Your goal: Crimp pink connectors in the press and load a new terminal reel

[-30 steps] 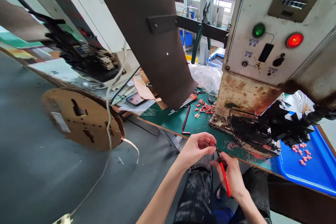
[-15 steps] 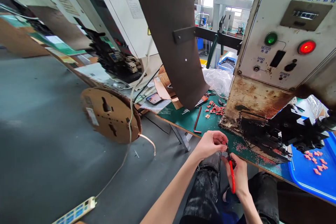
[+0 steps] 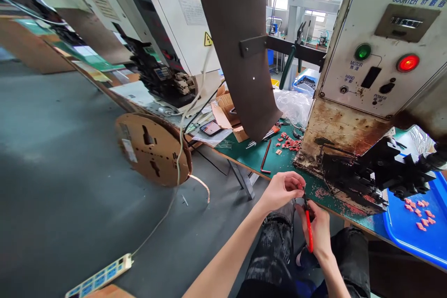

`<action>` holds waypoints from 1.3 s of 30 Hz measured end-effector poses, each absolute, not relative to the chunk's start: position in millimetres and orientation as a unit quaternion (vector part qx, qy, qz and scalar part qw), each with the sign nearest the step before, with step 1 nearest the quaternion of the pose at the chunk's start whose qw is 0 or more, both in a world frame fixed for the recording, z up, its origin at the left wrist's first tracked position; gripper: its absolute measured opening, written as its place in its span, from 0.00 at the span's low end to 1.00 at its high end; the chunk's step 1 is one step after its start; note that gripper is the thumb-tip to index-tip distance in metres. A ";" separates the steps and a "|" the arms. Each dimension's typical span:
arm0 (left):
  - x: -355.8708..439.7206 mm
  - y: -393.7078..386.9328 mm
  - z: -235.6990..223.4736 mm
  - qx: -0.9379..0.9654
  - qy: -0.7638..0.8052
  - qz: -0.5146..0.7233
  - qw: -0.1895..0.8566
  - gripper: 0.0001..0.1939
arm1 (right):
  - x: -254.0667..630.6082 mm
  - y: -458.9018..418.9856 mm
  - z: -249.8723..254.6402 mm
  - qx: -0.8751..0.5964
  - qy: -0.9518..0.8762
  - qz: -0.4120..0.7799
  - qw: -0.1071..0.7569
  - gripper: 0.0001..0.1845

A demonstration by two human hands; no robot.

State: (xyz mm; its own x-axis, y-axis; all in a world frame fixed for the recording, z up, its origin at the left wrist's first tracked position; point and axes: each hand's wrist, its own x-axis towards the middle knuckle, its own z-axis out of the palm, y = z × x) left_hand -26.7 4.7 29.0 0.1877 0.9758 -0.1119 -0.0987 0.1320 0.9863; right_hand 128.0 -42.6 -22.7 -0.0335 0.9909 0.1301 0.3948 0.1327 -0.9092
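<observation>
My right hand is wrapped round red-handled pliers, their dark narrow jaws pointing up. Just beyond the jaw tips, my left hand pinches thumb and fingers together. What sits in that pinch is too small to make out, though a hint of red shows at the fingertips. Both hands are held close together over my knees, in front of the edge of the green bench top. A hex key lies on the bench beyond my left hand, with small pink pieces scattered behind it.
A stained press with a counter panel stands at the right, its black tooling low over the bench. Pink pieces lie in a blue tray. A cardboard reel and a power strip are at the left. Green-handled pliers hang from a bracket.
The view has shifted slightly, so the background sits a little further right. My hands keep nearly the same pose, the left pinching and the right round the pliers.
</observation>
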 end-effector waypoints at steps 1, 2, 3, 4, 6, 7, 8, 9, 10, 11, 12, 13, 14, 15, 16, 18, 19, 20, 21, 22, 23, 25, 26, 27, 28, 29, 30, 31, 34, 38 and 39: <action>-26.2 2.1 31.8 0.485 0.453 0.452 0.596 0.10 | 130.2 -43.2 -19.9 -0.550 -0.628 0.360 0.416 0.30; -25.8 -0.6 34.7 0.487 0.452 0.456 0.593 0.10 | 133.0 -43.9 -16.6 -0.544 -0.632 0.368 0.411 0.30; -25.6 -3.3 37.7 0.488 0.451 0.459 0.589 0.10 | 136.2 -44.8 -12.7 -0.537 -0.634 0.383 0.403 0.30; -25.6 -5.9 40.6 0.490 0.449 0.463 0.587 0.10 | 139.6 -45.8 -8.5 -0.529 -0.634 0.403 0.394 0.30; -25.8 -10.5 45.5 0.493 0.445 0.468 0.583 0.09 | 145.6 -48.3 -0.1 -0.511 -0.625 0.452 0.380 0.30; -26.0 -12.3 47.5 0.495 0.444 0.470 0.581 0.09 | 147.8 -49.7 3.7 -0.502 -0.617 0.475 0.377 0.29; -26.2 -13.8 49.2 0.496 0.443 0.471 0.580 0.09 | 149.5 -51.1 7.1 -0.493 -0.608 0.497 0.375 0.29; -26.4 -15.0 50.6 0.496 0.442 0.471 0.580 0.09 | 150.6 -52.5 9.9 -0.486 -0.598 0.516 0.374 0.30; -26.6 -16.0 51.9 0.496 0.442 0.471 0.581 0.09 | 151.2 -53.8 12.1 -0.479 -0.588 0.535 0.372 0.30; -26.7 -16.8 53.1 0.496 0.441 0.471 0.581 0.09 | 151.5 -55.0 13.8 -0.473 -0.578 0.555 0.367 0.31; -26.7 -17.4 54.2 0.497 0.439 0.470 0.582 0.09 | 151.7 -56.1 15.1 -0.468 -0.567 0.573 0.361 0.31; -26.7 -17.9 55.2 0.499 0.437 0.469 0.584 0.09 | 151.8 -57.0 16.1 -0.463 -0.558 0.589 0.357 0.32; -26.6 -18.3 56.1 0.500 0.434 0.468 0.585 0.10 | 152.0 -57.6 17.0 -0.459 -0.552 0.598 0.354 0.32; -26.5 -18.7 56.9 0.502 0.432 0.468 0.585 0.10 | 152.3 -58.1 17.7 -0.457 -0.551 0.601 0.355 0.32; -26.2 -19.0 57.6 0.503 0.430 0.468 0.586 0.10 | 152.6 -58.3 18.2 -0.457 -0.555 0.595 0.358 0.32; -25.6 -19.5 58.7 0.503 0.431 0.470 0.584 0.09 | 153.4 -58.3 18.0 -0.466 -0.570 0.567 0.370 0.31; -25.3 -19.8 59.0 0.501 0.433 0.472 0.582 0.09 | 153.7 -58.3 17.2 -0.473 -0.576 0.551 0.375 0.31; -25.0 -20.0 59.1 0.498 0.437 0.473 0.581 0.09 | 153.8 -58.3 15.7 -0.480 -0.581 0.536 0.380 0.31; -24.7 -20.3 59.2 0.495 0.440 0.474 0.580 0.10 | 153.9 -58.5 13.9 -0.488 -0.584 0.523 0.384 0.30; -24.4 -20.5 59.0 0.492 0.442 0.476 0.580 0.10 | 153.8 -58.7 11.8 -0.494 -0.586 0.514 0.384 0.30; -24.1 -20.7 58.7 0.488 0.444 0.477 0.581 0.10 | 153.6 -58.9 9.7 -0.499 -0.589 0.508 0.382 0.30; -23.6 -21.1 57.3 0.479 0.447 0.479 0.584 0.11 | 153.0 -59.2 6.9 -0.505 -0.603 0.490 0.376 0.30; -23.3 -21.3 56.4 0.475 0.448 0.479 0.587 0.11 | 152.7 -59.2 6.4 -0.507 -0.612 0.478 0.375 0.30; -23.0 -21.4 55.4 0.469 0.447 0.480 0.591 0.11 | 152.5 -59.0 6.6 -0.509 -0.620 0.464 0.376 0.30; -22.7 -21.4 54.3 0.463 0.446 0.482 0.595 0.11 | 152.2 -58.7 7.2 -0.510 -0.626 0.453 0.378 0.30; -22.4 -21.4 53.4 0.459 0.444 0.483 0.599 0.12 | 152.1 -58.2 8.3 -0.510 -0.629 0.449 0.379 0.30; -22.2 -21.2 52.7 0.454 0.443 0.485 0.602 0.12 | 151.9 -57.7 9.4 -0.509 -0.627 0.454 0.377 0.30; -22.2 -21.0 52.3 0.451 0.442 0.486 0.605 0.12 | 151.9 -57.1 10.5 -0.507 -0.621 0.466 0.374 0.31; -23.1 -19.8 53.3 0.445 0.434 0.483 0.616 0.13 | 152.1 -56.0 11.7 -0.502 -0.598 0.506 0.367 0.31; -25.5 -17.7 56.5 0.448 0.417 0.471 0.636 0.13 | 152.8 -56.9 8.3 -0.508 -0.592 0.506 0.368 0.32; -26.1 -17.0 56.9 0.449 0.415 0.468 0.639 0.13 | 152.8 -57.2 7.0 -0.509 -0.596 0.501 0.367 0.32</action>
State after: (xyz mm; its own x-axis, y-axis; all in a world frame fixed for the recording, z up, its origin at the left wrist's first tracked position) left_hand -26.1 -17.0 56.9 0.2190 0.9695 -0.1096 -0.2247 0.1595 0.9613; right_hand 152.8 -57.2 7.0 -0.2124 0.9745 -0.0727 0.2393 -0.0202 -0.9707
